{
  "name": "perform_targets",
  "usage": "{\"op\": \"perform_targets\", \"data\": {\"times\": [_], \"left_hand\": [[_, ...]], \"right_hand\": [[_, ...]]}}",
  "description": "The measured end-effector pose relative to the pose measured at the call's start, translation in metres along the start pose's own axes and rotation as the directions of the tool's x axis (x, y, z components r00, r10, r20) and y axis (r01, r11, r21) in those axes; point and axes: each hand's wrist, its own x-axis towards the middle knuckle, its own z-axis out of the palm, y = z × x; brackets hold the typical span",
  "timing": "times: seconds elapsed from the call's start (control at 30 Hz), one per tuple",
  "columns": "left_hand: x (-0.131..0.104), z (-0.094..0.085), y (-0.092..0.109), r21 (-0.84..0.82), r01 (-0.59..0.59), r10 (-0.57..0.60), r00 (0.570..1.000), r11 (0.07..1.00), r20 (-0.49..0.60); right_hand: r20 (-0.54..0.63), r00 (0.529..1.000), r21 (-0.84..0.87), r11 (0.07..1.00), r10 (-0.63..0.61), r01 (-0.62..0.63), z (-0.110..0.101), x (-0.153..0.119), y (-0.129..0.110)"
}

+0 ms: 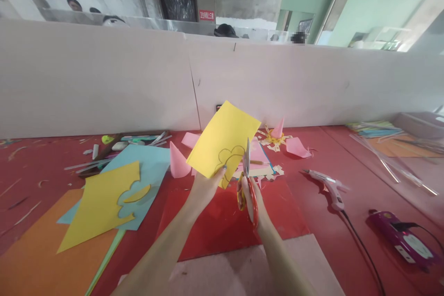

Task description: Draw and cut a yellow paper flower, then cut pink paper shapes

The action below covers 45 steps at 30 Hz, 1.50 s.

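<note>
My left hand (205, 190) is closed on the lower edge of a yellow sheet of paper (225, 132), held up above the table. A scalloped, flower-like outline is drawn in dark line near the sheet's lower corner, partly covered by my thumb. My right hand (255, 196) grips a pair of scissors (247, 164) with red and yellow handles. The blades point upward at the sheet's right side, by the drawn outline; whether they are parted is hard to make out. Beneath both hands lies a red mat (222, 233).
Left are a cut yellow sheet (100, 199), blue paper (152, 162) and orange paper (45, 249). Pink cones (178, 162) and paper scraps stand behind. A glue gun (328, 185) with its cord and a purple power strip (404, 238) lie right. A white partition (104, 78) rises behind.
</note>
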Motion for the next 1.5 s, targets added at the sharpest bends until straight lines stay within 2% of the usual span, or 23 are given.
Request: {"op": "perform_targets", "data": {"times": [0.47,0.87,1.1,1.5], "left_hand": [[-0.002,0.004,-0.003,-0.038,0.014,-0.015,0.999,0.999,-0.032],[-0.004,0.005,-0.005,-0.046,0.016,-0.017,1.000,0.999,-0.018],[-0.003,0.001,-0.001,-0.069,0.064,-0.066,0.998,0.996,-0.018],[-0.002,-0.003,0.009,-0.123,0.062,-0.059,0.998,0.990,0.033]], "right_hand": [[0.017,0.999,0.011,0.999,0.041,-0.041,-0.002,0.000,-0.001],[0.009,0.995,0.047,0.994,0.103,-0.103,-0.002,0.004,0.002],[-0.017,0.997,0.037,0.996,0.081,-0.081,-0.001,0.001,0.002],[-0.017,0.996,0.010,0.996,0.084,-0.084,-0.001,0.002,0.003]]}}
